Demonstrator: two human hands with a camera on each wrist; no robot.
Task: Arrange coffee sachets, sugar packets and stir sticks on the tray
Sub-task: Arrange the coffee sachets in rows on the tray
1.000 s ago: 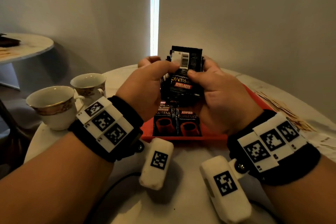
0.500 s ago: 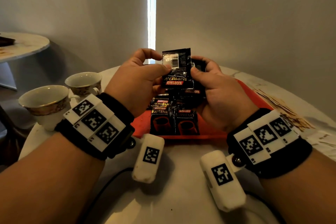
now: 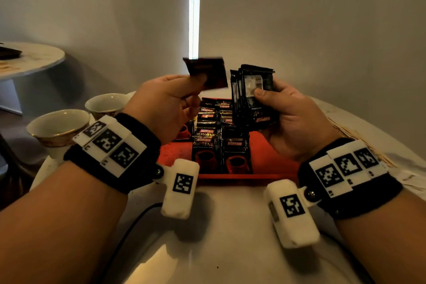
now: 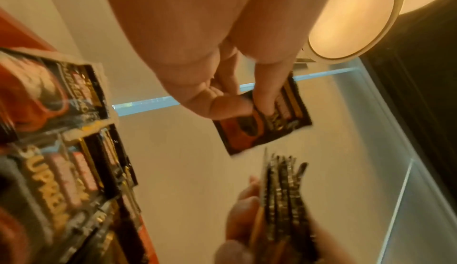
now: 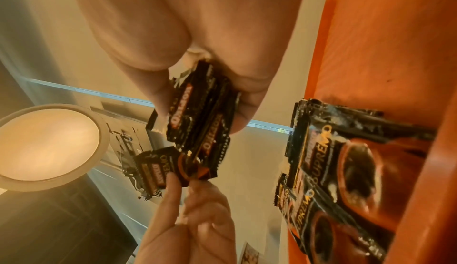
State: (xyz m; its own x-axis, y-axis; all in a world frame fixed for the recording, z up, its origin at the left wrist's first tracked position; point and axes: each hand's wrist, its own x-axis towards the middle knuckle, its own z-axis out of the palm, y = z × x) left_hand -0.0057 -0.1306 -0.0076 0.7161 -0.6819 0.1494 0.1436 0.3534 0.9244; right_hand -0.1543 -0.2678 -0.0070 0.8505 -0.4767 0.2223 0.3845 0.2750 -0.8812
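Observation:
My left hand (image 3: 175,101) pinches a single black coffee sachet (image 3: 207,72) between thumb and fingers, raised above the red tray (image 3: 272,168). The same single sachet (image 4: 267,123) shows in the left wrist view, blurred. My right hand (image 3: 290,117) grips a stack of coffee sachets (image 3: 253,94) upright, thumb on the front one; the stack (image 5: 200,112) also shows in the right wrist view. Several coffee sachets (image 3: 221,143) lie in overlapping rows on the tray. Thin wooden stir sticks (image 3: 355,134) lie on the table right of the tray. No sugar packets can be made out.
Two white teacups with gold trim (image 3: 57,127) (image 3: 106,104) stand at the table's left edge, close to my left wrist. A second round table (image 3: 30,60) stands at the far left. A dark cable (image 3: 129,226) runs over the white table in front.
My hands have drawn apart. The left hand has pulled one sachet off the stack and carried it up and to the left; the right hand keeps the stack.

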